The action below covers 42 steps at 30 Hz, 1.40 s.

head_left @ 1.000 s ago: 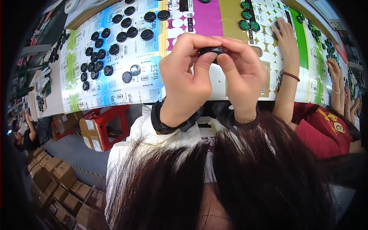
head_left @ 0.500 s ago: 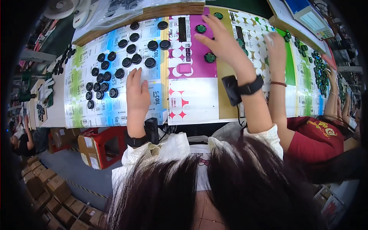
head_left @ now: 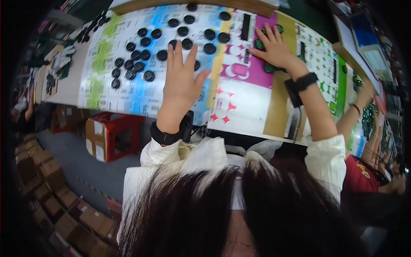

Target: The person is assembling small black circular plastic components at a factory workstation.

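My left hand [head_left: 180, 77] is open, fingers spread and pointing away from me, over the blue and white printed sheet. Its fingertips reach the black round caps, one cap [head_left: 187, 43] lying between two fingers and another [head_left: 197, 65] beside the index finger; contact cannot be made out. Over the purple panel, my right hand [head_left: 278, 53] is also open with spread fingers. Green round parts lie around it: one [head_left: 258, 44] by the fingers and another [head_left: 269, 67] below the palm. A small pink block [head_left: 239, 70] sits between the hands.
Several more black caps [head_left: 135, 55] are scattered to the left. A wooden ledge [head_left: 239, 5] borders the far edge. On the right, a co-worker's forearm [head_left: 357, 105] reaches over the bench. A red stool [head_left: 124, 132] with a carton [head_left: 96, 139] stands below left.
The view has turned, shifting the bench rightward. My left hand has reached farther among the black caps and spread its fingers. The co-worker's hand has drawn away to the right.
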Available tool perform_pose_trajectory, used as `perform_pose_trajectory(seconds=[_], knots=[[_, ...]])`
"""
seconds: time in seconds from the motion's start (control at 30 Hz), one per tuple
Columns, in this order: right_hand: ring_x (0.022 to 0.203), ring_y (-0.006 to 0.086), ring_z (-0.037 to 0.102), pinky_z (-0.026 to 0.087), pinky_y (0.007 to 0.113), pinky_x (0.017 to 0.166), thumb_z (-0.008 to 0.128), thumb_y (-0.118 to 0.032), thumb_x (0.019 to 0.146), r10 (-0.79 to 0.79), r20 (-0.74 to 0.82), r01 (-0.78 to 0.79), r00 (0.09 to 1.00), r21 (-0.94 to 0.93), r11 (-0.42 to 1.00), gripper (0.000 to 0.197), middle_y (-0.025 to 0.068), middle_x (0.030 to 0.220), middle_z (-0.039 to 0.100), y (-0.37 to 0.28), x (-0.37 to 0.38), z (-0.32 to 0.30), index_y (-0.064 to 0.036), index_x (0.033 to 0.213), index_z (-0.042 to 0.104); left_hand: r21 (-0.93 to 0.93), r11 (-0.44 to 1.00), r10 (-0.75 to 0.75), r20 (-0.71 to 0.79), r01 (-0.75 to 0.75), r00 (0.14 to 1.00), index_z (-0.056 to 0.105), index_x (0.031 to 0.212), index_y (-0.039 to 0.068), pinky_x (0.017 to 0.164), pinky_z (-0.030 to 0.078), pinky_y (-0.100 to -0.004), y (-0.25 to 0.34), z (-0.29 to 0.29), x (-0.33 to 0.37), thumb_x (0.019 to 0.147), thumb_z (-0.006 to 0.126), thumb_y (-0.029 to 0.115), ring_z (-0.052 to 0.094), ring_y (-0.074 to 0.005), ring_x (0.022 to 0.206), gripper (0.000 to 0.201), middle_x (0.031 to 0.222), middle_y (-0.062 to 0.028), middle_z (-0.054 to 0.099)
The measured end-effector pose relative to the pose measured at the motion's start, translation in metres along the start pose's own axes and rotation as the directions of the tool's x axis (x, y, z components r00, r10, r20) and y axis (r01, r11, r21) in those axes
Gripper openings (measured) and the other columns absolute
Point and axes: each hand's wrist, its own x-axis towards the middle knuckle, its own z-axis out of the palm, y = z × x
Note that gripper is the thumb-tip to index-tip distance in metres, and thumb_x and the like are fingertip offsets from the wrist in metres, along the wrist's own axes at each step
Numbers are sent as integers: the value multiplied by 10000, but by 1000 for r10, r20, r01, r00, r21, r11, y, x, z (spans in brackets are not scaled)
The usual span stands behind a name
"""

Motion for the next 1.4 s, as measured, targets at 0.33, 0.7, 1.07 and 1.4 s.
perform_pose_trajectory(seconds=[0.33, 0.7, 1.07, 1.4], knots=[[1206, 383, 207, 226, 433, 971, 574, -340, 737, -291, -108, 307, 951, 198, 931, 631, 164, 1324, 234, -84, -79, -42, -153, 1271, 295, -229, 834, -544, -199, 501, 815, 571, 996, 48, 815, 383, -333, -57, -77, -40, 768, 573, 196, 510, -245, 923, 272, 965, -150, 561], [725, 311, 555, 460, 361, 600, 556, -32, 660, -548, -345, 647, 762, 448, 617, 224, 179, 846, 491, -190, -27, -19, 2, 871, 488, -407, 795, -519, -70, 451, 852, 599, 942, 47, 690, 424, -270, -12, -74, -22, 769, 580, 208, 538, -140, 737, 238, 788, -60, 589], [652, 214, 561, 436, 290, 555, 574, 22, 663, -112, -434, 377, 894, 593, 712, 144, 74, 754, 561, -98, -90, -55, -33, 790, 612, -237, 959, -125, 138, 155, 983, 589, 887, 37, 593, 446, -320, 13, -10, 25, 714, 604, 181, 583, -219, 696, 225, 775, -138, 601], [674, 135, 524, 415, 208, 576, 552, 101, 669, 397, -420, 129, 816, 802, 583, 312, 81, 774, 542, -67, -147, -49, -26, 948, 612, -42, 994, 110, 370, -101, 922, 511, 871, 20, 619, 441, -376, 64, 56, 42, 703, 604, 131, 560, -315, 728, 222, 775, -152, 581]])
